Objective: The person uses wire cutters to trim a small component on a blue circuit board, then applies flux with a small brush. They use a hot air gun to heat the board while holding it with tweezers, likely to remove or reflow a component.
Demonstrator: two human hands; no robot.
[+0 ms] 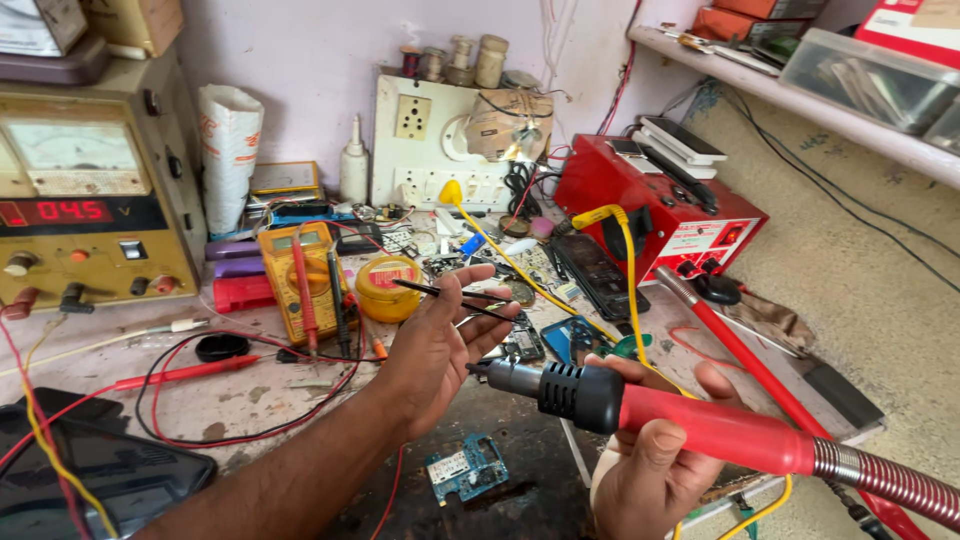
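Note:
My left hand (435, 345) is raised over the workbench, palm toward me, pinching black tweezers (450, 297) between thumb and fingers. My right hand (650, 455) grips a hot air handpiece (660, 410) with a red body, black nozzle end and a metal hose running off to the lower right. The nozzle tip points left, close to my left palm. Below both hands a small blue circuit board (466, 468) lies on the dark mat. More phone boards and parts (530, 340) are scattered behind my left hand.
A yellow multimeter (303, 275) with red and black probes, a yellow round tin (388, 288), a bench power supply (90, 200), a red rework station (665, 205), a wall socket board (440, 140), a dark tablet (90, 470) and a shelf (830, 70) surround the bench.

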